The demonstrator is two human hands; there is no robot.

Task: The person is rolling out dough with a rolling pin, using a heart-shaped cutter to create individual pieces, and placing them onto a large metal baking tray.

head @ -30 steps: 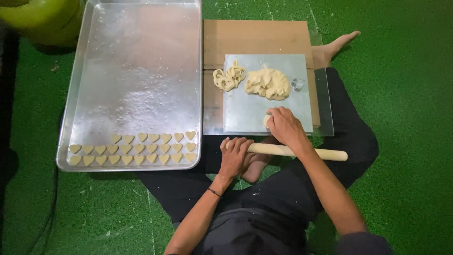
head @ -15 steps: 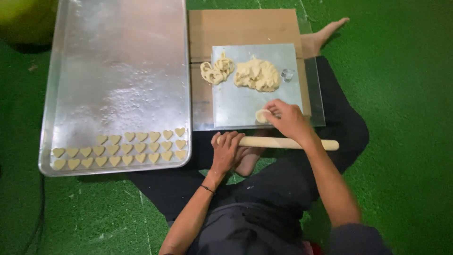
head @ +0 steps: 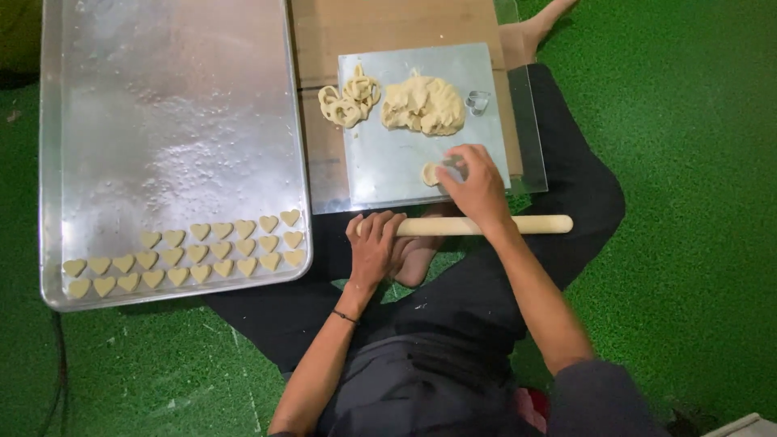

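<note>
My right hand [head: 476,188] rests on the square metal work sheet [head: 388,154], fingertips pinching a small pale dough piece [head: 430,174]. My left hand [head: 374,247] lies over the left end of a wooden rolling pin [head: 530,224] that sits across my lap. A lump of dough [head: 422,105] and a pile of dough scraps [head: 350,99] lie at the far side of the sheet. A small metal cutter [head: 477,102] sits beside the lump.
A large metal baking tray [head: 162,113] lies to the left on green turf [head: 696,162], with several heart-shaped dough pieces [head: 194,255] in rows along its near edge. A brown board [head: 388,24] is under the work sheet. My legs are crossed below.
The view has shifted slightly. My right hand stays on the small dough piece near the sheet's near edge. The left hand keeps its place on the rolling pin.
</note>
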